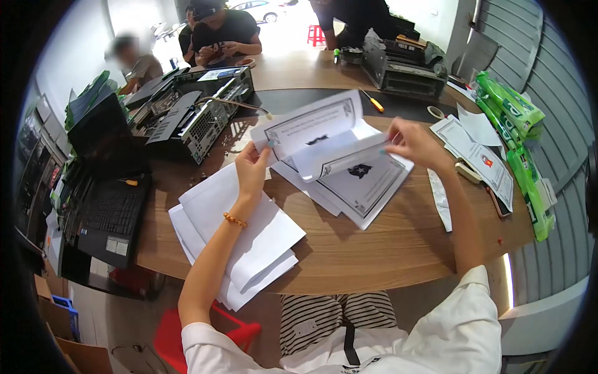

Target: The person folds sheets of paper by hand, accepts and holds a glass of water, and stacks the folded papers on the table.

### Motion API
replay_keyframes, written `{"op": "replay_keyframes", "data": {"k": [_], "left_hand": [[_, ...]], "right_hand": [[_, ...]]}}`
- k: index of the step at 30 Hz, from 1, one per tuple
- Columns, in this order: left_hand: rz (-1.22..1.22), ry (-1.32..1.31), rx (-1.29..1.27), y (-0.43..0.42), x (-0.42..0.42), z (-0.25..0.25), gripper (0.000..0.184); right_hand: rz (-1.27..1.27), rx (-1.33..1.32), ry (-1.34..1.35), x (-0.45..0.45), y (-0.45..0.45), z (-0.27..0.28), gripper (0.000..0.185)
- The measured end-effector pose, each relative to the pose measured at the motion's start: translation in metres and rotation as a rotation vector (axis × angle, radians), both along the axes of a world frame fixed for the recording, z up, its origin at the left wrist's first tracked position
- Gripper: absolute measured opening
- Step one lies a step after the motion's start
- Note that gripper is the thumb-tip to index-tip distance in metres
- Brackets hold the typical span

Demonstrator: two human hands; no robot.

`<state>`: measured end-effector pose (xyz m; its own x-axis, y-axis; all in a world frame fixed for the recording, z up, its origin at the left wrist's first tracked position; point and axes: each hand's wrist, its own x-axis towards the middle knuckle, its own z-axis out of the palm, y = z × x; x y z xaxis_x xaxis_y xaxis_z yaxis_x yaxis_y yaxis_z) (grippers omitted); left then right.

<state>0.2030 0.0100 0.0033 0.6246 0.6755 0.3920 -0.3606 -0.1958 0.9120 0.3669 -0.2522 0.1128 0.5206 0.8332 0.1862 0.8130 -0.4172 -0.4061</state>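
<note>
Above certificate pile (377,186), left hand (253,163) grasps bordered sheet (302,132), right hand (410,144) pinches curled sheet (352,159); likely separating, next move calling for clean parting.

From above the wearer's lap (311,321), a head-worn camera faced forward and down across the nearby wooden table (386,255).

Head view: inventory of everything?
Table: 1, brown, centre
Printed sheets: several, white, centre and right
Other sheets: several, white, near left
Computer case: 1, black, silver, far left
Laptop: 1, black, left
Machine: 1, dark, far right
Screwdriver: 1, orange, far centre
Tape roll: 1, pale, right
Packs: several, green, right edge
Seats: 2, red, near left, beyond table
People: several, mostly in black, far side
Left hand: 1, bare, holding sheet
Right hand: 1, bare, holding sheet
</note>
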Motion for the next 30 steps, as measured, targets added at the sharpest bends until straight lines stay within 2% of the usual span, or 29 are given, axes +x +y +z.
{"op": "replay_keyframes", "data": {"k": [1, 2, 4, 5, 7, 8, 10, 11, 12, 14, 16, 18, 19, 20, 22, 24, 25, 27, 29, 30], "left_hand": [[0.002, -0.026, -0.042, -0.002, -0.001, 0.003, 0.02], [-0.009, -0.028, -0.042, -0.003, -0.002, 0.004, 0.02], [0.043, 0.013, -0.049, -0.003, -0.002, 0.005, 0.019], [0.052, 0.03, -0.016, -0.003, -0.002, 0.006, 0.02], [0.034, 0.033, -0.006, -0.002, -0.003, 0.005, 0.02], [0.026, 0.037, -0.001, -0.002, -0.003, 0.004, 0.02], [0.031, 0.02, -0.008, -0.001, -0.002, 0.004, 0.02], [0.037, 0.004, -0.019, -0.001, -0.002, 0.002, 0.02], [0.038, 0.007, -0.02, -0.001, -0.002, 0.002, 0.02], [0.05, -0.249, 0.037, -0.002, 0.0, 0.004, 0.019], [0.022, -0.27, 0.031, 0.0, 0.0, 0.005, 0.019], [-0.062, -0.422, -0.293, 0.004, 0.002, 0.007, 0.021], [-0.053, -0.402, -0.445, 0.012, 0.002, 0.005, 0.023], [-0.057, -0.391, -0.439, 0.018, 0.002, 0.0, 0.023], [-0.032, -0.446, -0.61, 0.02, -0.002, 0.003, 0.024], [-0.043, -0.449, -0.592, 0.025, -0.005, 0.006, 0.023], [-0.028, -0.457, -0.607, 0.025, -0.008, 0.009, 0.024], [-0.007, -0.469, -0.609, 0.032, -0.011, 0.015, 0.024], [-0.054, -0.496, -0.564, 0.039, -0.013, 0.015, 0.026], [-0.046, -0.497, -0.564, 0.038, -0.017, 0.021, 0.026]], "right_hand": [[-0.175, -0.035, -0.27, 0.018, -0.002, -0.015, 0.036], [-0.232, 0.019, -0.371, 0.037, -0.004, -0.033, 0.044], [-0.088, 0.555, 0.029, 0.052, 0.002, -0.057, 0.038], [-0.097, 0.559, 0.025, 0.059, -0.003, -0.057, 0.038], [-0.002, 0.327, 0.204, 0.066, -0.008, -0.049, 0.029], [-0.005, 0.329, 0.205, 0.07, -0.011, -0.051, 0.029], [0.081, 0.14, 0.315, 0.077, -0.016, -0.055, 0.02], [0.145, 0.032, 0.228, 0.082, -0.018, -0.055, 0.027], [0.145, 0.031, 0.232, 0.081, -0.017, -0.054, 0.027], [0.045, 0.431, 0.122, 0.079, -0.012, -0.053, 0.03], [0.051, 0.52, 0.222, 0.082, -0.002, -0.047, 0.034], [0.095, 0.482, 0.141, 0.076, 0.013, -0.042, 0.034], [0.166, 0.416, 0.197, 0.063, 0.022, -0.037, 0.036], [0.237, 0.35, 0.255, 0.049, 0.031, -0.034, 0.038], [0.443, 0.27, -0.022, 0.036, 0.054, -0.048, 0.041], [0.539, 0.064, -0.135, 0.025, 0.067, -0.064, 0.039], [0.462, -0.051, -0.32, 0.026, 0.07, -0.076, 0.036], [0.355, -0.03, -0.287, 0.037, 0.071, -0.089, 0.029], [0.31, 0.004, -0.203, 0.049, 0.067, -0.08, 0.027], [0.158, -0.09, -0.203, 0.051, 0.067, -0.076, 0.029]]}}
